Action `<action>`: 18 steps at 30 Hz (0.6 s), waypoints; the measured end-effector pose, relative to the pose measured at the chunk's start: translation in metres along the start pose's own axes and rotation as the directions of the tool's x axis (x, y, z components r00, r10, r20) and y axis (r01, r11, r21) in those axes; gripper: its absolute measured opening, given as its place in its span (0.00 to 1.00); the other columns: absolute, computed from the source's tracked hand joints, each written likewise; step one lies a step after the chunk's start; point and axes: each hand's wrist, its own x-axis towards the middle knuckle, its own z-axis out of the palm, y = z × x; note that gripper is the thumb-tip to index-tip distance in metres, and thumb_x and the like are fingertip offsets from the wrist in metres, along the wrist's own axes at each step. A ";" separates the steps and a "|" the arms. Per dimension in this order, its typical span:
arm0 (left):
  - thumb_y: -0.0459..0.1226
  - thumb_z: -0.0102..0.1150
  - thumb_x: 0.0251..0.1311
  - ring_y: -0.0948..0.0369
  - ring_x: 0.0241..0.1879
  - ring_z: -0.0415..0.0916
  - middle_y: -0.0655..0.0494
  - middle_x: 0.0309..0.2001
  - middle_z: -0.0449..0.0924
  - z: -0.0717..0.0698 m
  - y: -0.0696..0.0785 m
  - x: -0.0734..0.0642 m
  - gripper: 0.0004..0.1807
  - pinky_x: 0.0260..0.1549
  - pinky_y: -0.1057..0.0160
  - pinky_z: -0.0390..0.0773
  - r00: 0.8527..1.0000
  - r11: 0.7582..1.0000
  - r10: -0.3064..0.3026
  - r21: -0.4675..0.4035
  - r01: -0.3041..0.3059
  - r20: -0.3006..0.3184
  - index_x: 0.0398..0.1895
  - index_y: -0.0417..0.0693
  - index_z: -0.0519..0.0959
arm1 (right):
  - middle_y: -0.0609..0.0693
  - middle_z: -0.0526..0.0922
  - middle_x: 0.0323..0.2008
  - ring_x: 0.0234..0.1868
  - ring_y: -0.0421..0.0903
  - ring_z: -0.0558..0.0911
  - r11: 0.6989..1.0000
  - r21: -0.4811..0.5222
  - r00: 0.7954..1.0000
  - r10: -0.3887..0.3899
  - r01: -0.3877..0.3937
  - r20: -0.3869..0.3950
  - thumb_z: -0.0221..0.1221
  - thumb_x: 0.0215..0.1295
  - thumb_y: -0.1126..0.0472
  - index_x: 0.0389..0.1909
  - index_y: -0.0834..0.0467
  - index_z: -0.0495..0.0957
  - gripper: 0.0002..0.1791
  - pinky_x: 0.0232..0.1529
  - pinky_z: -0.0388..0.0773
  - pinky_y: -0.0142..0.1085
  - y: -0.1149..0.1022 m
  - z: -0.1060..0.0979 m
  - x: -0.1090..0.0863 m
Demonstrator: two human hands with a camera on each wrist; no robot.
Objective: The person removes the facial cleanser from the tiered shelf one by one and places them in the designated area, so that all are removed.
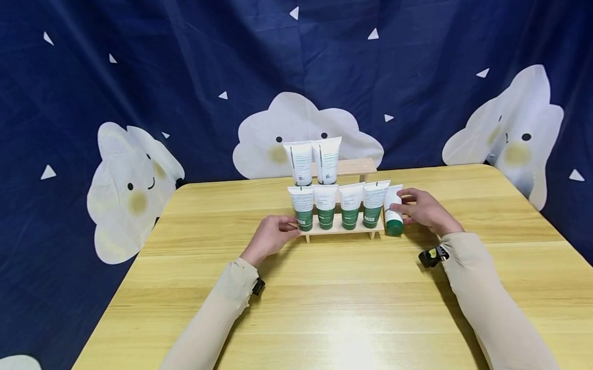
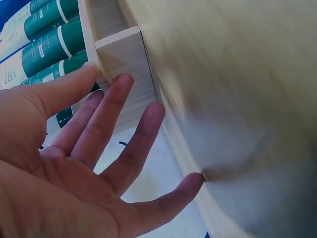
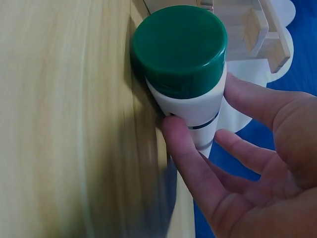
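My right hand [image 1: 427,212] grips a white squeeze tube with a green cap [image 1: 394,227] just off the right end of a small wooden tiered stand [image 1: 339,231]. In the right wrist view the cap of this tube [image 3: 195,108] points toward the camera, low by the tabletop, with thumb and fingers round the white body. At the stand's left end is my left hand [image 1: 274,237]. The left wrist view shows its thumb at the board's edge and its other fingers spread beside the side panel [image 2: 130,62], holding no tube.
Several white-and-green tubes [image 1: 350,205] stand cap down in a row on the lower step. Two more white tubes [image 1: 327,161] stand on the left of the upper step [image 1: 357,166]. The wooden table [image 1: 300,304] reaches back to a dark blue curtain [image 1: 199,74] with cloud prints.
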 end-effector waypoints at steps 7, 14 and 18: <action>0.37 0.71 0.62 0.58 0.43 0.85 0.53 0.40 0.89 0.000 0.000 0.000 0.16 0.48 0.55 0.81 1.000 1.000 0.011 0.001 -0.011 -0.003 0.52 0.44 0.86 | 0.73 0.60 0.71 0.49 0.50 0.81 1.000 0.005 1.000 -0.008 0.008 -0.007 0.58 0.77 0.55 0.75 0.70 0.57 0.36 0.49 0.84 0.40 -0.001 0.002 -0.003; 0.37 0.70 0.63 0.58 0.42 0.85 0.53 0.39 0.89 0.001 -0.001 0.001 0.16 0.45 0.57 0.80 1.000 1.000 0.007 0.006 -0.007 -0.008 0.53 0.44 0.86 | 0.72 0.61 0.72 0.56 0.55 0.79 0.999 0.041 0.999 -0.033 0.033 -0.002 0.57 0.77 0.55 0.75 0.70 0.57 0.36 0.50 0.84 0.41 -0.002 0.005 -0.001; 0.37 0.70 0.63 0.58 0.42 0.85 0.53 0.39 0.89 0.001 0.000 0.001 0.16 0.45 0.57 0.80 1.000 1.000 0.010 0.012 -0.010 -0.008 0.53 0.44 0.86 | 0.71 0.63 0.71 0.55 0.54 0.79 0.999 0.033 1.000 -0.021 0.021 -0.024 0.56 0.78 0.54 0.74 0.70 0.58 0.34 0.49 0.84 0.40 -0.006 0.002 -0.002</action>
